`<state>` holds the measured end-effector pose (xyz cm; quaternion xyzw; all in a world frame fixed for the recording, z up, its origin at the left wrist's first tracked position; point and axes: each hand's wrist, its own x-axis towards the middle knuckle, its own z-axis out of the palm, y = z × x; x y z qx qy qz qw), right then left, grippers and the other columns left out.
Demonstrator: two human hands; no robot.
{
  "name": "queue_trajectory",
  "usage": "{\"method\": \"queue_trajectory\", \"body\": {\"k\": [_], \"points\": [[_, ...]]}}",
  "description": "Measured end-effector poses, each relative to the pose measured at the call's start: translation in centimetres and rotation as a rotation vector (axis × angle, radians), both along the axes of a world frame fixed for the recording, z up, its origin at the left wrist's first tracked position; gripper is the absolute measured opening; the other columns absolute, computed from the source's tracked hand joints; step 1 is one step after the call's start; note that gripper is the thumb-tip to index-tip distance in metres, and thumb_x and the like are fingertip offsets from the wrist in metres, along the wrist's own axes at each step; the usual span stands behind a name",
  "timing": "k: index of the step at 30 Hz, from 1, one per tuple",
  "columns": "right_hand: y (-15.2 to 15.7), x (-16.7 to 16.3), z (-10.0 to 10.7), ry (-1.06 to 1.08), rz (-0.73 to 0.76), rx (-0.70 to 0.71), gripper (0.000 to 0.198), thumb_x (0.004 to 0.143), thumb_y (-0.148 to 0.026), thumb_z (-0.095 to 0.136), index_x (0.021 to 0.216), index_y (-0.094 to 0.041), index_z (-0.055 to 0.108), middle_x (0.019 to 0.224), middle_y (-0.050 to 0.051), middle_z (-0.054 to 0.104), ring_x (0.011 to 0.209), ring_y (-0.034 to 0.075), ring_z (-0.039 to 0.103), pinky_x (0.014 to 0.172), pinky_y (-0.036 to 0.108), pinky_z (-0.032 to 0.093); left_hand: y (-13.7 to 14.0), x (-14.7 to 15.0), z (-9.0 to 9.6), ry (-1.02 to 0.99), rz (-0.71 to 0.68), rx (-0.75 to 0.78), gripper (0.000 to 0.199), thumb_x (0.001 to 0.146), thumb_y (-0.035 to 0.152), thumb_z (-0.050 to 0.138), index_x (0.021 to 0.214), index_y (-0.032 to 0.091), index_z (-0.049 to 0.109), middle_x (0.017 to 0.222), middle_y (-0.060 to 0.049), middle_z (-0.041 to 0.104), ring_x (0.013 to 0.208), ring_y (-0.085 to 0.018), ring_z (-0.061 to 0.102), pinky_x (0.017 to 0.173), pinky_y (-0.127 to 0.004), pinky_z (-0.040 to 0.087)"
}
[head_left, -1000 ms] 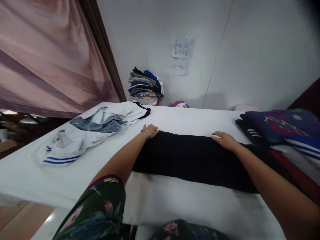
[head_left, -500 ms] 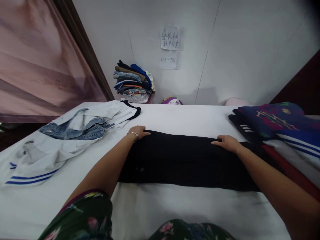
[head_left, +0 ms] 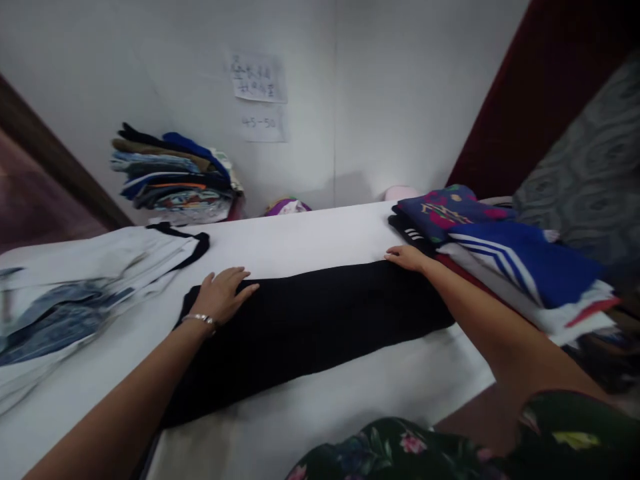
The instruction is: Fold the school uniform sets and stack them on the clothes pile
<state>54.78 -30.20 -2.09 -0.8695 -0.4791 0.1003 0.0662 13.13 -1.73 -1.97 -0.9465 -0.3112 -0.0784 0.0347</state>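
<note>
A black garment [head_left: 320,320], folded into a long flat strip, lies across the white table in front of me. Its exact kind does not show. My left hand [head_left: 223,293], with a bracelet at the wrist, rests on the strip's left end near the far edge, fingers spread. At the far edge toward the right end, my right hand [head_left: 407,258] pinches the black cloth between thumb and fingers. The right forearm passes over that end and hides part of it.
White clothes and a denim piece [head_left: 65,313] lie loosely at left. A pile of folded clothes [head_left: 175,173] stands against the wall. At right is another stack, with a blue striped garment [head_left: 525,260] and a patterned top [head_left: 445,210]. Paper signs [head_left: 260,87] hang on the wall.
The view has turned to the right. My left hand has let go of the far edge and spread its fingers on the cloth. The right hand stays at the far edge.
</note>
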Motion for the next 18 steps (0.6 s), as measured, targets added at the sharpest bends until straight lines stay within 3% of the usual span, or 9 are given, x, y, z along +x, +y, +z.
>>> {"method": "queue_trajectory", "body": {"k": [3,8,18], "points": [[-2.6,2.0,0.9,-0.017,-0.054,-0.013,0.039,0.092,-0.04,0.042,0.111,-0.02,0.069,0.111,0.005,0.07,0.104,0.02,0.063,0.089,0.025,0.046,-2.9,0.7,-1.8,0.07,-0.102,-0.137,0.06,0.089,0.053,0.034,0.135,0.019,0.049,0.147,-0.009,0.041,0.137,-0.026,0.033,0.11,-0.048,0.027],[-5.2,2.8,0.6,-0.03,-0.088,-0.029,0.036,0.09,-0.04,0.047,0.108,-0.021,0.071,0.111,0.004,0.07,0.104,0.021,0.063,0.087,0.024,0.046,-4.7,0.9,-4.3,0.159,-0.078,-0.23,0.062,0.09,0.049,0.031,0.143,0.017,0.039,0.151,-0.008,0.033,0.141,-0.025,0.025,0.113,-0.05,0.02],[-5.9,3.0,-2.4,-0.051,-0.231,0.085,0.028,0.086,-0.038,0.053,0.094,-0.019,0.072,0.095,0.009,0.072,0.092,0.022,0.064,0.078,0.028,0.045,-4.7,0.5,-4.2,0.179,-0.072,-0.166,0.057,0.091,0.043,0.03,0.143,0.021,0.039,0.151,-0.006,0.032,0.141,-0.024,0.024,0.113,-0.051,0.019]]}}
